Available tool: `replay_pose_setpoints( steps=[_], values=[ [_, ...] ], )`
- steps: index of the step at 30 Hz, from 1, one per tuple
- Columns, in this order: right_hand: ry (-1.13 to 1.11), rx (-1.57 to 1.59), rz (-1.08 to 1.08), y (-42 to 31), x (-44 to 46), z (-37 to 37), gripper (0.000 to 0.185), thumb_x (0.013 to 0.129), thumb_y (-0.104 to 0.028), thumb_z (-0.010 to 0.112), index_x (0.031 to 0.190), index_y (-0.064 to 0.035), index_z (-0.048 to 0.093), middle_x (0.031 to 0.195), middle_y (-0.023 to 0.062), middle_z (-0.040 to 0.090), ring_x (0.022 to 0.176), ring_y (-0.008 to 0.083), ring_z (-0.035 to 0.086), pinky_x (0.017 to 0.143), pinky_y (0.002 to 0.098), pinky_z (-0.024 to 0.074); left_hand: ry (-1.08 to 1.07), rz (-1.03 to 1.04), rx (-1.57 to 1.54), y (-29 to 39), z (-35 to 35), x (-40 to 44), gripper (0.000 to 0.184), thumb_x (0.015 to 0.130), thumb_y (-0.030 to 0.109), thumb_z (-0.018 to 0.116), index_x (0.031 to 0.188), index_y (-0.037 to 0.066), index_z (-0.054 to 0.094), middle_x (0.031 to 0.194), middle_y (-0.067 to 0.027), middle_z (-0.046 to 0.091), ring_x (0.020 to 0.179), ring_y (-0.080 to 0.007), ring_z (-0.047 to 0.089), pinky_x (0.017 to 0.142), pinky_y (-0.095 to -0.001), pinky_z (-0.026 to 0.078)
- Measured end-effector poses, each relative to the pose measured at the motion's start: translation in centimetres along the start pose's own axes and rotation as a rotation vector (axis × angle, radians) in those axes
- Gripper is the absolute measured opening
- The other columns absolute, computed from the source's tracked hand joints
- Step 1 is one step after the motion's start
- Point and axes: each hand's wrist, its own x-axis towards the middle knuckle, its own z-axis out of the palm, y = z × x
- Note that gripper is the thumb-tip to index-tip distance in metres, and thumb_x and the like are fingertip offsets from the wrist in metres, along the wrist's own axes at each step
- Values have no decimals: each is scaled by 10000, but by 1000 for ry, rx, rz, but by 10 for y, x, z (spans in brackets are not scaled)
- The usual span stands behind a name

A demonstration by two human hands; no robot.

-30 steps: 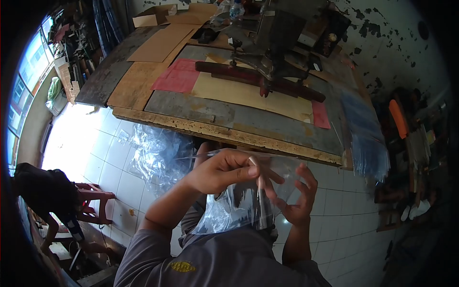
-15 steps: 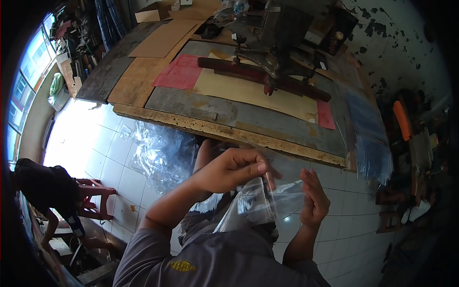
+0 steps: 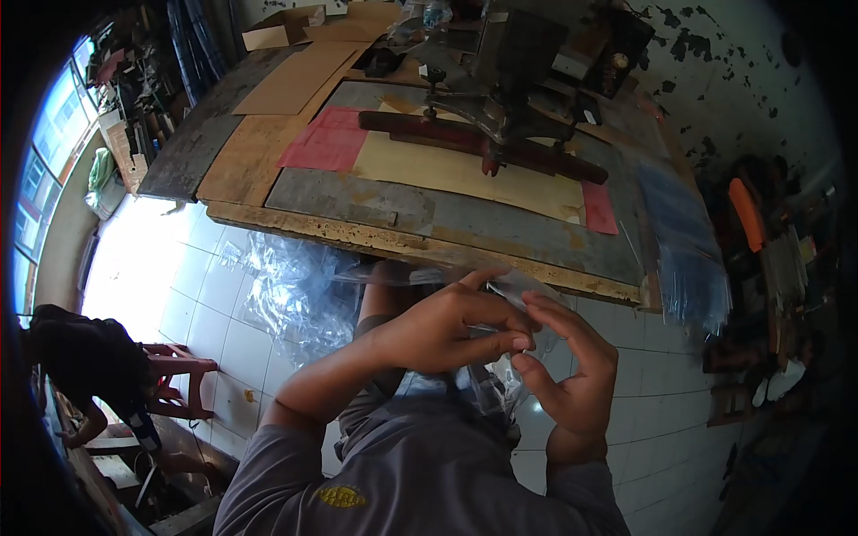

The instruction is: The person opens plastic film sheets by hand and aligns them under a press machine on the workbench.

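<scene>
My left hand point(image 3: 451, 326) is in front of my body below the table edge, thumb and fingers pinched together on a clear plastic sheet point(image 3: 500, 386). Parts of the film show below the fingers and around them; its full outline is hard to see. My right hand point(image 3: 576, 357) faces it from the right, fingers curved and thumb apart from them. Its fingertips come close to the left fingertips; whether they touch the film I cannot tell.
Ahead stands a worktable point(image 3: 527, 263) with a machine's dark red bar point(image 3: 483, 147) over yellow and pink sheets. Crumpled clear plastic point(image 3: 299, 286) lies on the floor at left. Blue-tinted plastic sheets point(image 3: 684, 250) hang at the table's right. Another person point(image 3: 89, 357) bends near a red stool point(image 3: 183, 375).
My hands have come together; the right hand moved left and its fingers bent toward the left fingertips. The plastic sheet, earlier spread between the hands, now hangs lower and partly behind them.
</scene>
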Motion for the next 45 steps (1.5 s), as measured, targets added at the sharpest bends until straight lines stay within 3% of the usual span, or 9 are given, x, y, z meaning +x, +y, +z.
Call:
replay_pose_setpoints(
  steps=[5, 19, 22, 29, 32, 35, 38, 39, 45],
  values=[
    [-18, -30, 51, -2, 2, 1, 371, 848, -23, 735, 1214, 28, 704, 1243, 207, 728, 1196, 333, 702, 1015, 412, 558, 24, -23, 51, -3, 3, -4, 113, 981, 157, 710, 1040, 66, 744, 910, -30, 756, 838, -233, 729, 1243, -562, 261],
    [82, -110, 59, -3, 8, -2, 243, 903, -20, 760, 1142, 21, 740, 1052, 152, 759, 939, 239, 752, 820, 335, 584, 195, 82, 203, -3, 12, -3, 202, 940, 125, 743, 1137, 82, 728, 897, -22, 776, 838, -182, 751, 1138, -521, 385],
    [112, -126, 86, -3, 9, -5, 199, 909, -12, 753, 1105, 22, 752, 1010, 141, 763, 909, 225, 749, 803, 323, 577, 213, 114, 283, -2, 15, -2, 271, 922, 143, 775, 1178, 85, 709, 893, -27, 775, 823, -198, 743, 1090, -480, 423],
    [207, -117, 99, -3, 15, -21, 133, 910, 4, 735, 1039, 29, 758, 924, 123, 760, 852, 187, 730, 769, 291, 551, 390, 11, 266, -5, 13, -11, 680, 821, 99, 873, 1407, 68, 529, 849, -59, 762, 829, -238, 740, 788, -352, 553],
    [256, -63, 101, -1, 18, -27, 88, 911, 0, 731, 991, 32, 749, 902, 113, 751, 833, 170, 713, 775, 281, 538, 398, -113, 274, -5, 5, -17, 715, 810, 152, 887, 1424, 84, 525, 824, -50, 758, 819, -206, 744, 800, -339, 551],
    [279, -56, 144, 1, 20, -34, 62, 915, 2, 722, 969, 31, 734, 891, 95, 737, 841, 156, 699, 798, 274, 524, 329, -491, 351, -2, -9, -27, 676, 791, 178, 904, 1381, 90, 588, 808, -18, 763, 796, -144, 722, 794, -313, 539],
    [381, 4, 176, 9, 20, -45, 71, 924, -2, 712, 985, 33, 724, 920, 84, 721, 872, 148, 689, 832, 271, 511, 337, -561, 285, -16, -28, -39, 596, 783, 189, 906, 1316, 102, 653, 812, -14, 764, 853, -149, 717, 804, -330, 545],
    [386, 33, 177, 12, 20, -50, 89, 936, -8, 705, 1011, 38, 718, 956, 76, 707, 890, 140, 678, 841, 266, 503, 360, -427, 390, -21, -33, -42, 522, 775, 199, 910, 1239, 90, 698, 834, -24, 769, 854, -170, 720, 802, -340, 556],
    [433, 89, 199, 24, 22, -72, 124, 963, -47, 705, 1057, 33, 705, 960, 57, 692, 896, 108, 650, 843, 238, 487, 385, -519, 377, -19, -53, -48, 354, 787, 212, 901, 1062, 56, 743, 930, -71, 773, 878, -201, 733, 847, -348, 552]
  ],
)
